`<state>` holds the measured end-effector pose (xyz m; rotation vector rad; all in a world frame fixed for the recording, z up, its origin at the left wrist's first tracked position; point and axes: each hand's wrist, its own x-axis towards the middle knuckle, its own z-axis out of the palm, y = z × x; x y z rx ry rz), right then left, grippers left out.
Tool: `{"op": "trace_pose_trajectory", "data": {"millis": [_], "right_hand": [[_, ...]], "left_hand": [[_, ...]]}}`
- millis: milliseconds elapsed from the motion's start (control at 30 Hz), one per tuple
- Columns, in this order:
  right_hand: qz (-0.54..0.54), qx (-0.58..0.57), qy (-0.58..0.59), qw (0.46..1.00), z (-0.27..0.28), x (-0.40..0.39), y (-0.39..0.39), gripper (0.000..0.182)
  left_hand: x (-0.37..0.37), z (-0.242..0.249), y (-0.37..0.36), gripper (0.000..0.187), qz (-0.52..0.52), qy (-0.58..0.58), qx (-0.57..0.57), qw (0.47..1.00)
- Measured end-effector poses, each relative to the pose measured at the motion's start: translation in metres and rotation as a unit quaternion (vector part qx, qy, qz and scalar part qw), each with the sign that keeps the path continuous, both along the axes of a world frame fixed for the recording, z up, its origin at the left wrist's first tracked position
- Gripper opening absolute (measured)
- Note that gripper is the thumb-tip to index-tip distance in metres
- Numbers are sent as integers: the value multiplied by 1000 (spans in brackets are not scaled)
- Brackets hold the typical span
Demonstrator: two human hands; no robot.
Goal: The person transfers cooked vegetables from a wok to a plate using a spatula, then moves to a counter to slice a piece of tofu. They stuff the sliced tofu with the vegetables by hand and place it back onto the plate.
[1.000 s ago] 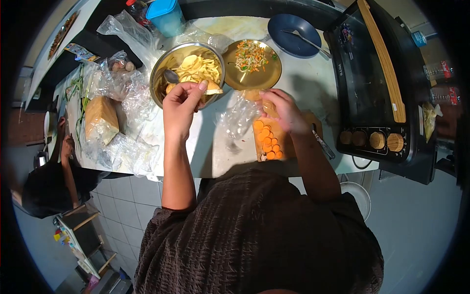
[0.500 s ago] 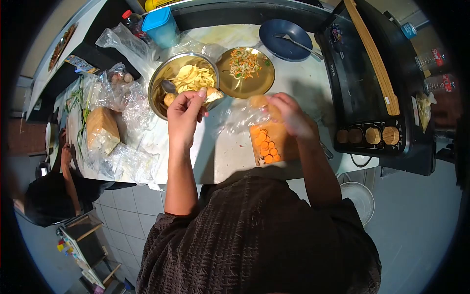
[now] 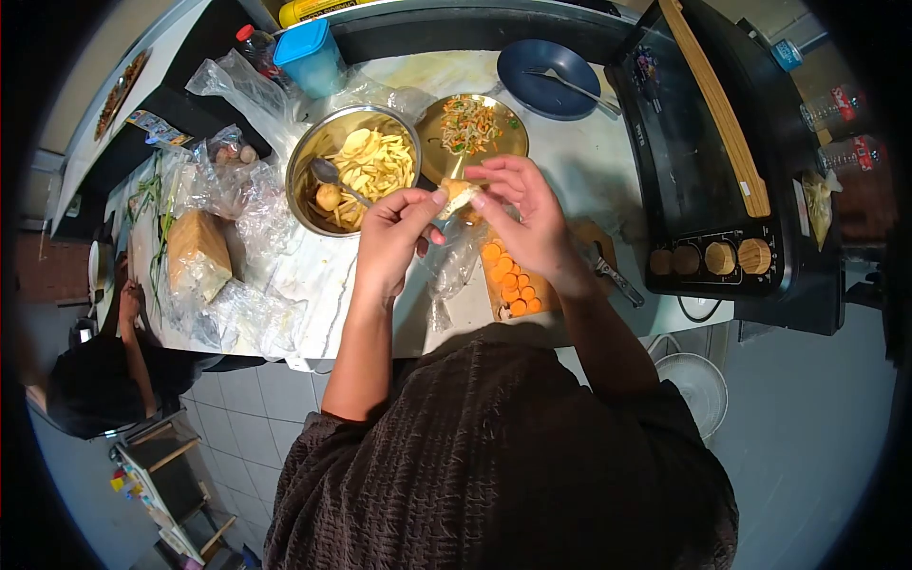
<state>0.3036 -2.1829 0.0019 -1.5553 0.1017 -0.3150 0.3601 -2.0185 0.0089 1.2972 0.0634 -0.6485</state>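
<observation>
My left hand [image 3: 394, 233] pinches a piece of bread [image 3: 458, 195] with a pale, torn side. From the right, my right hand [image 3: 527, 218] touches the same piece with its thumb, its other fingers spread above. To the left, a steel bowl [image 3: 296, 195] holds yellow sliced strips, a spoon [image 3: 326, 171] and a round brownish item [image 3: 328, 197]. Behind my hands lies a gold-coloured plate [image 3: 513, 135] with shredded vegetables [image 3: 467, 123]. Orange carrot slices [image 3: 508, 275] rest on a wooden board [image 3: 541, 296] beneath my right hand, beside a clear plastic bag [image 3: 456, 271].
A knife [image 3: 619, 280] lies right of the board. Behind are a dark blue plate [image 3: 541, 62] with a fork and a blue-lidded container [image 3: 309, 59]. Bagged bread [image 3: 198, 249] sits left, a black oven [image 3: 708, 142] right. Another person [image 3: 104, 375] is at far left.
My left hand has moved right, away from the bowl. My right hand has moved left to the held piece. The round item at my right hand earlier is no longer visible there.
</observation>
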Motion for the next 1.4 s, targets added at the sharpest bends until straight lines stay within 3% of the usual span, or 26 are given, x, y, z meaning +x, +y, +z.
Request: {"op": "trace_pose_trajectory", "data": {"millis": [133,267,367,533,667,733,967,1033,1233,1400], "right_hand": [[9,-60,-4,998,-9,-1,-11,18],[-1,-48,-2,999,-7,-3,-11,13],[-28,-26,-22,999,-5,-2,-8,9],[-47,-176,-51,982,2,-2,-8,10],[-59,-192,-37,979,9,1,-7,10],[-53,-268,-87,958,10,4,-11,12],[-36,-285,-109,952,4,18,-19,19],[-19,-242,-61,968,7,28,-22,22],[34,-269,-17,962,11,63,-43,27],[17,-268,-57,962,14,77,-47,26]], "left_hand": [[-4,-9,-2,19,-69,-6,-31,997],[-3,-9,-9,20,-47,76,-125,988],[-1,-18,-9,23,-77,83,-120,986],[0,-22,-12,23,-69,105,-150,981],[3,-25,-16,20,-49,98,-174,979],[7,-26,-17,19,-50,96,-175,979],[28,-26,-25,18,-67,75,-152,983],[41,-27,-30,17,-66,47,-147,986],[73,-17,-45,17,-57,-16,-126,990],[85,-23,-50,16,-50,17,-141,989]]}}
